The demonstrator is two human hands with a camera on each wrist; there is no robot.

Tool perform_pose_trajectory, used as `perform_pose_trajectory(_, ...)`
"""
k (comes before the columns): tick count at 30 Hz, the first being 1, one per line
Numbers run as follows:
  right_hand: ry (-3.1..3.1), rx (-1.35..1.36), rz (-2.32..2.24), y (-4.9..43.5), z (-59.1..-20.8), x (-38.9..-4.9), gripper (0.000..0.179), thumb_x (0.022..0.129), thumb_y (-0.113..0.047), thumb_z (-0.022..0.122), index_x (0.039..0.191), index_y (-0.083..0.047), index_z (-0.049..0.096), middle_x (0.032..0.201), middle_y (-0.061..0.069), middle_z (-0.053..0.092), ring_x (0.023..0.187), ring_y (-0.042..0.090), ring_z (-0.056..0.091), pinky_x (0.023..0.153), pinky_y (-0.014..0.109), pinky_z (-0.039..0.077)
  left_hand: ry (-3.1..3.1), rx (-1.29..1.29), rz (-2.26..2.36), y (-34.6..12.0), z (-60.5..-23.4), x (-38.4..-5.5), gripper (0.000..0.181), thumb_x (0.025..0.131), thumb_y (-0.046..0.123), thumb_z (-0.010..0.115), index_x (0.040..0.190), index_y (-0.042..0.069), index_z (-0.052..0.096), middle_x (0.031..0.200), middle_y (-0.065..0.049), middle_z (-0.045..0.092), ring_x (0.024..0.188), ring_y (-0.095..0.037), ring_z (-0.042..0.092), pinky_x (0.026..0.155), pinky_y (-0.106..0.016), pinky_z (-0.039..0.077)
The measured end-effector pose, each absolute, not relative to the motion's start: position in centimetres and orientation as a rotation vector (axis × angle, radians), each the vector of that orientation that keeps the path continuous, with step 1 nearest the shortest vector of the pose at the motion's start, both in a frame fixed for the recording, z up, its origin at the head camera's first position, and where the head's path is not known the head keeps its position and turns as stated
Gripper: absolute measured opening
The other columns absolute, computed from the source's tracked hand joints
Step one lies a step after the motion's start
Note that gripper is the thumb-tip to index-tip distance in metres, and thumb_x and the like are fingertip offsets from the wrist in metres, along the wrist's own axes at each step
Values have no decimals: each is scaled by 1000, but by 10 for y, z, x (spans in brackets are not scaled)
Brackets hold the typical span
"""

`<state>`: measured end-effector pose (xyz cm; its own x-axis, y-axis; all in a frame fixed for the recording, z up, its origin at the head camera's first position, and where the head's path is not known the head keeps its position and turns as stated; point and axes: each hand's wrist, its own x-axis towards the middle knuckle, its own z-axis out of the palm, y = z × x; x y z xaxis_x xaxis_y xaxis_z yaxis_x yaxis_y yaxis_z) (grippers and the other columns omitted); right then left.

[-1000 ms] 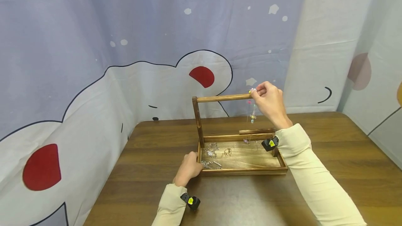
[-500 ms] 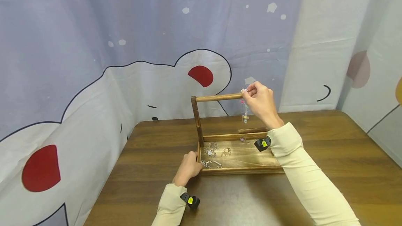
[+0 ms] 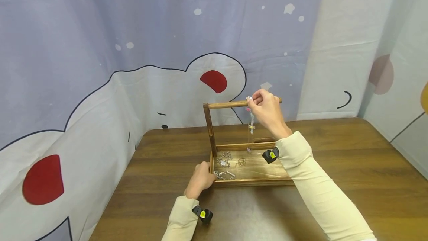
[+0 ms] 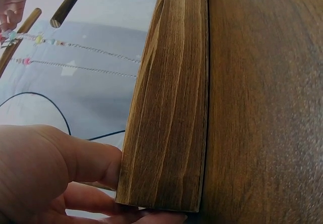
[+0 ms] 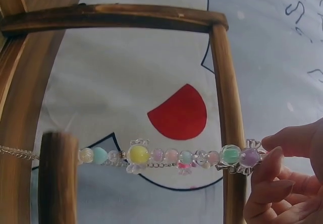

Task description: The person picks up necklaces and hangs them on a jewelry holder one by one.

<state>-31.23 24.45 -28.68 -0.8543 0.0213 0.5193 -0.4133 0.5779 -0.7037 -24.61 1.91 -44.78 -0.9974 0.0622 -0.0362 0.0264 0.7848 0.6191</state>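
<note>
My right hand (image 3: pixel 267 111) pinches one end of a pastel beaded necklace (image 5: pixel 139 154) at the top bar (image 3: pixel 227 105) of a wooden jewelry stand. The necklace drapes over this bar. Its strands hang down, with a small purple bead (image 3: pixel 249 150) low over the tray. In the right wrist view, candy-shaped beads in yellow, green and purple run up to the thumb and fingertips. My left hand (image 3: pixel 200 176) grips the front left corner of the stand's tray (image 3: pixel 254 183), thumb against the end wall (image 4: pixel 166 108) and fingers curling under its edge.
Silver chains (image 3: pixel 224 159) and a pearl-beaded chain (image 3: pixel 225 175) lie at the tray's left side, with a gold-coloured piece of jewelry (image 3: pixel 240 162) beside them. A shorter lower bar (image 3: pixel 264 140) sticks out behind. The brown table (image 3: pixel 160 181) meets a patterned curtain (image 3: pixel 167 96).
My right hand has slid left along the top bar with the necklace, uncovering the bar's right end. The left hand stays at the tray corner.
</note>
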Motion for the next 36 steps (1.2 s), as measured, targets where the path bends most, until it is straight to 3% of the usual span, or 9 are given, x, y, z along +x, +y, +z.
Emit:
perform_pose_trajectory(8, -2333, 357, 1215, 230, -286, -312, 17, 86, -20, 59, 89, -3, 58, 75, 7, 61, 65, 17, 61, 62, 30, 46, 2895, 49, 995, 21, -447, -247, 30, 72, 2, 62, 101, -6, 62, 84, -12, 60, 69, -22, 50, 60, -35, 43)
perform_pose_trajectory(17, -2296, 423, 1261, 212, -288, -311, 13, 86, -17, 60, 87, -4, 58, 72, 5, 63, 61, 15, 61, 59, 29, 46, 2907, 66, 996, 20, -447, -246, 24, 72, 1, 60, 95, -5, 63, 77, -9, 58, 64, -21, 49, 56, -33, 42)
perform_pose_trajectory(25, -2263, 447, 1258, 196, -290, -310, 13, 85, -16, 60, 87, -3, 59, 74, 5, 61, 64, 16, 58, 63, 28, 46, 2924, 103, 1001, 20, -447, -246, 19, 70, 0, 59, 88, -3, 63, 73, -8, 56, 63, -21, 48, 54, -32, 41)
perform_pose_trajectory(33, -2271, 489, 1258, 185, -294, -310, 12, 83, -14, 61, 86, -3, 59, 72, 5, 61, 63, 15, 58, 63, 28, 47, 2902, 92, 997, 19, -447, -247, 26, 72, 1, 58, 97, -6, 62, 81, -11, 58, 66, -22, 48, 56, -33, 41)
perform_pose_trajectory(36, -2283, 497, 1263, 181, -295, -311, 12, 83, -14, 61, 87, -3, 59, 73, 5, 62, 64, 15, 59, 63, 27, 47, 2910, 104, 995, 19, -448, -247, 19, 71, 0, 57, 89, -4, 62, 75, -10, 56, 64, -22, 48, 54, -33, 40)
